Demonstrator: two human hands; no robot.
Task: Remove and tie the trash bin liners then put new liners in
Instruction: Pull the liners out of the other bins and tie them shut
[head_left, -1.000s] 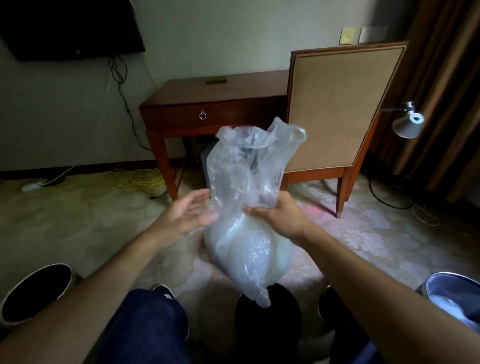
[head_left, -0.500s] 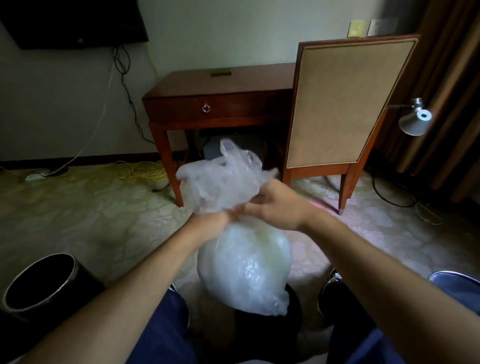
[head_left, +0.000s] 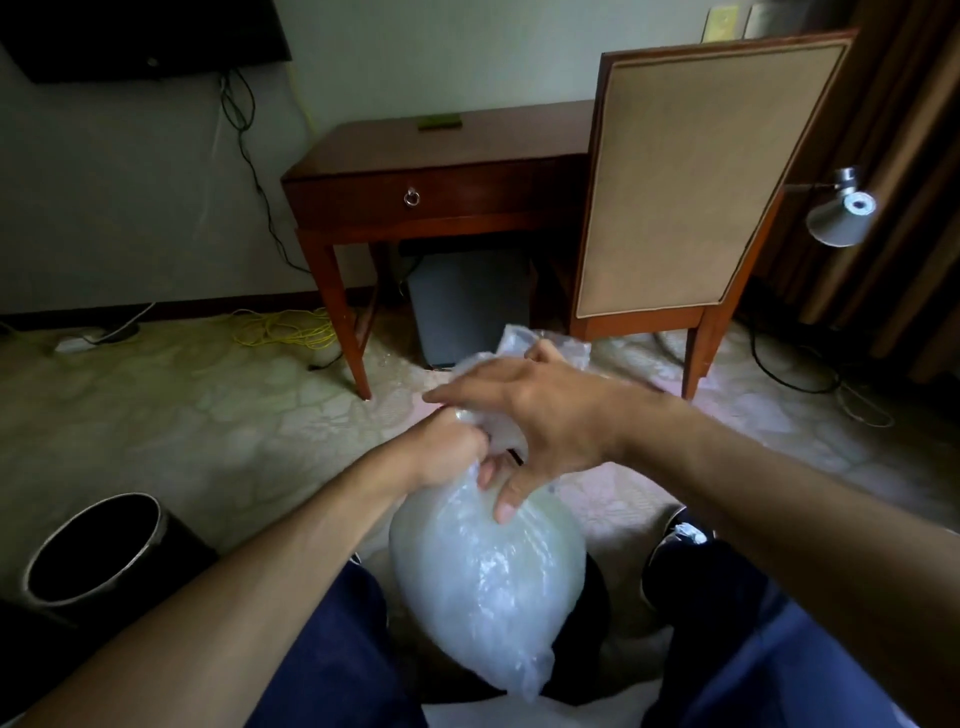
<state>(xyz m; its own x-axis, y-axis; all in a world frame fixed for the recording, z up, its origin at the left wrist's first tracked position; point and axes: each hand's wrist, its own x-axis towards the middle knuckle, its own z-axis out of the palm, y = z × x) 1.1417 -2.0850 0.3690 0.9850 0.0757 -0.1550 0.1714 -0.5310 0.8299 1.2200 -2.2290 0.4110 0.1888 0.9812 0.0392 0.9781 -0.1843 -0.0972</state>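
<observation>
Looking down at a clear plastic liner (head_left: 488, 582), puffed up and full, hanging just under dead centre at 6 o'clock, over knees in blue jeans (head_left: 332, 649). Got the left hand (head_left: 447, 452) clamped round the gathered neck of it, fingers (head_left: 470, 441) curled tight into the plastic. Right hand (head_left: 550, 415) sitting over that, a touch toward 4 o'clock from centre, spread wide: fingers (head_left: 452, 392) straight and fanned out toward 9 o'clock, thumb (head_left: 506, 506) pressing down on the bulge, not wrapped round anything. Loose crumpled top of the liner poking out behind that hand toward 12 o'clock.

Down at 8 o'clock, a black trash bin (head_left: 49, 551) with a shiny metal rim, standing upright on the patterned carpet (head_left: 182, 415), well apart from the liner. Right under the liner, something dark and round, mostly hidden, so can't tell what. Black shoe (head_left: 670, 556) just beside it at 5 o'clock.

Up at 12 o'clock, a wooden desk (head_left: 441, 156) with one ring-pull drawer and a small green thing (head_left: 440, 122) on top, plus a grey box (head_left: 467, 306) tucked underneath. Upholstered chair (head_left: 701, 182) at 1 o'clock, back to the camera, right beside the desk. Silver lamp (head_left: 841, 213) at 3 o'clock, tangle of yellow cable (head_left: 285, 332) on the carpet near 9 o'clock, wall-mounted TV (head_left: 130, 36) at 11 o'clock with wires dangling below.
</observation>
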